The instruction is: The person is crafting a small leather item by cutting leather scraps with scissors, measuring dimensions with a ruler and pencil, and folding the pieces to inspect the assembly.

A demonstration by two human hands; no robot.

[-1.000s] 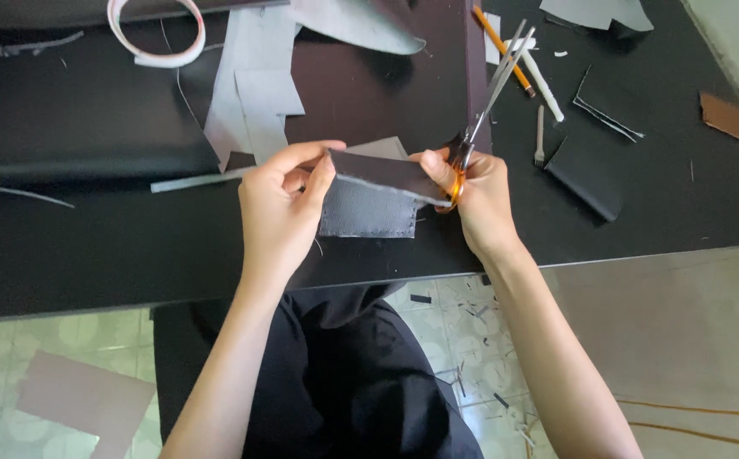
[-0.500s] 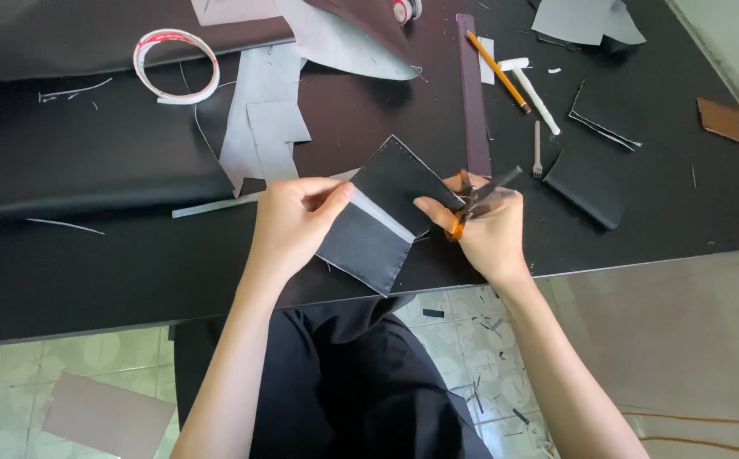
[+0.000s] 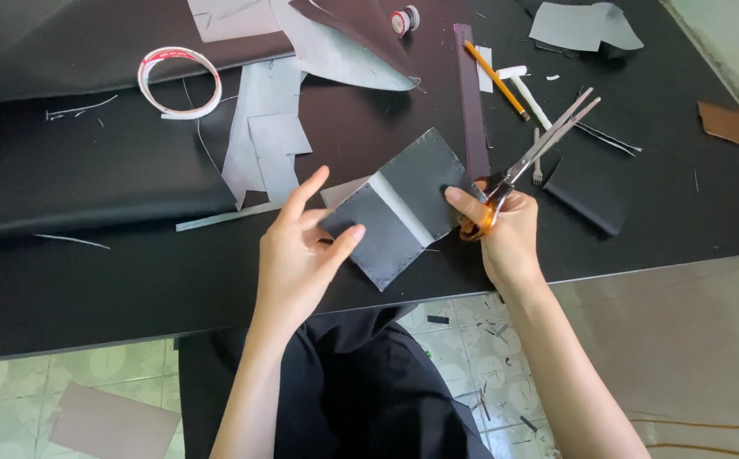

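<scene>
Folded dark leather piece [image 3: 403,212] held above the black bench [image 3: 89,280], close to its near edge. Left hand [image 3: 297,255] pinches the piece's left corner between thumb and fingers; index finger raised free. Right hand [image 3: 505,234] steadies the right edge with its fingertips, its grip closed through orange-handled scissors [image 3: 531,161], blades slightly parted, pointing away. Bare bench left of the hands. Behind: grey offcuts [image 3: 267,144], tape roll [image 3: 179,82], pencil [image 3: 495,78], dark ruler strip [image 3: 470,102]. Tiled floor [image 3: 46,382] below, scraps scattered.
</scene>
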